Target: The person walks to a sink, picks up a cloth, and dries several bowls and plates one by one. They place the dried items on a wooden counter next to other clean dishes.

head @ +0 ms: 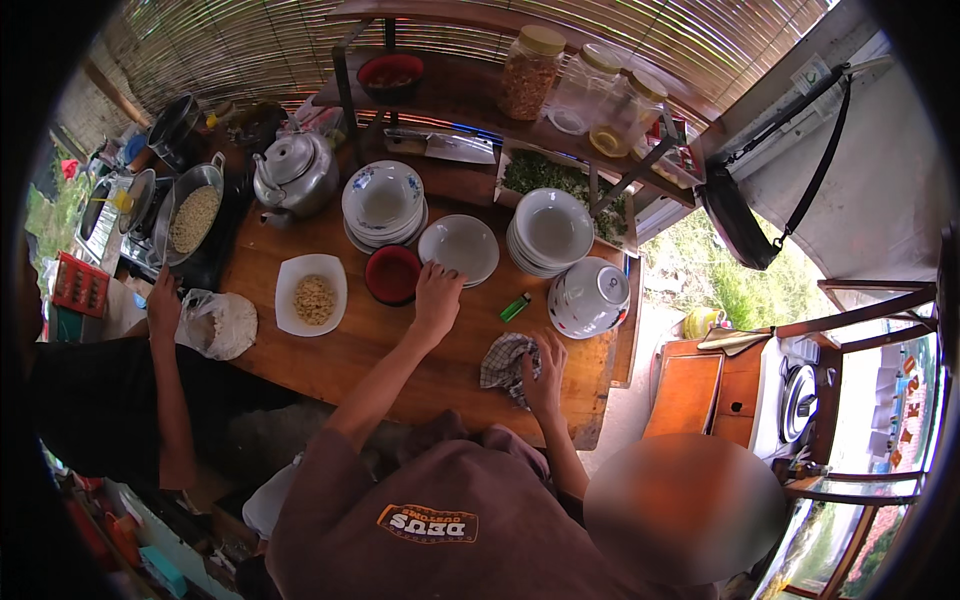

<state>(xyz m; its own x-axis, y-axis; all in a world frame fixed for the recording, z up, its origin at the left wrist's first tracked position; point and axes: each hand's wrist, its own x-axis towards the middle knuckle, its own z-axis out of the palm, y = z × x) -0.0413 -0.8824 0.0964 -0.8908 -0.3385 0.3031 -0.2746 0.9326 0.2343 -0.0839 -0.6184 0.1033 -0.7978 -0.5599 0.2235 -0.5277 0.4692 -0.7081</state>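
My left hand [439, 304] has its fingertips on the near-left rim of a shallow white bowl [461, 247]. Just left of these fingers sits a small red bowl with a dark outside [393, 274]. In my right hand [547, 373] is a crumpled checkered cloth [508, 366], low over the wooden table [420, 382]. A green lighter [516, 307] lies between the cloth and the bowls. Behind it rise a stack of white bowls [555, 225] and an upside-down white bowl [589, 298]. Flower-patterned dishes [382, 199] are stacked farther left.
A white square bowl [285, 300] holds crumbly food. Left of it, another person's hand [163, 300] is at a pan of pale grains [191, 217], near a plastic bag [225, 326]. A metal kettle [296, 176], a cleaver [450, 145] and a shelf with jars [531, 75] stand behind.
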